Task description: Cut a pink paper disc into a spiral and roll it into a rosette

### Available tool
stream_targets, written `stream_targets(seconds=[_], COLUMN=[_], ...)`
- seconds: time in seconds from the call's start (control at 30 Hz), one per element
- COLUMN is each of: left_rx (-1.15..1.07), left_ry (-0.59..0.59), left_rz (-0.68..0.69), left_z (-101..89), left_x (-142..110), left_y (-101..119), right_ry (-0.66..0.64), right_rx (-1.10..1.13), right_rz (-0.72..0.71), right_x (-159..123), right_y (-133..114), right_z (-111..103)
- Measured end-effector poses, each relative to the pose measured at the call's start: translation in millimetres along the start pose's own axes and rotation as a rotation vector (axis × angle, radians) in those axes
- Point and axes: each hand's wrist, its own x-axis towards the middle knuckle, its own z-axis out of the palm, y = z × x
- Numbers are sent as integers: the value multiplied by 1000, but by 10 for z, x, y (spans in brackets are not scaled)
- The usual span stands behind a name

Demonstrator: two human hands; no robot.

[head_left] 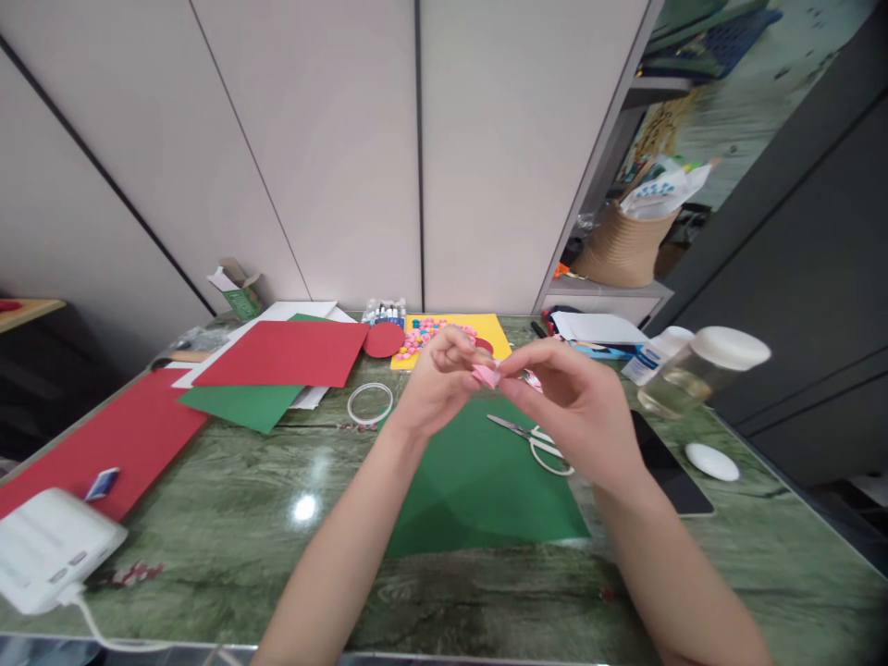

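Note:
Between the fingertips of both hands is a small folded piece of pink paper (485, 376), raised over the table. My left hand (444, 384) pinches its left side, and my right hand (579, 402) pinches the right side with thumb and forefinger. Below lies a green paper sheet (478, 490). White-handled scissors (545, 442) rest on that sheet, blades pointing left, partly hidden by my right hand. Behind the hands, a yellow sheet (496, 331) carries many small pink, blue and yellow pieces (423, 335); my fingers cover part of them.
Left of the hands are a roll of clear tape (370, 404), a red paper disc (384, 339) and stacked red sheets (284, 353). A white charger (59, 546) sits front left. At right are a jar of liquid (694, 375), a white mouse (711, 462) and a dark tablet (670, 467).

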Motion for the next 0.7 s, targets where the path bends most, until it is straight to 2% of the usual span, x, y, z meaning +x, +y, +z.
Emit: stream_targets(seconds=[0.43,0.7], left_rx=[7,-84], left_ry=[59,-29], left_rz=[-55,-62], left_z=[66,20], left_x=[-16,-16], left_y=[-29,-48], right_ry=[10,-32], right_rx=[-18,-30], right_rz=[-13,-13], right_x=[21,30], right_y=[0,-1], right_z=[-34,-47])
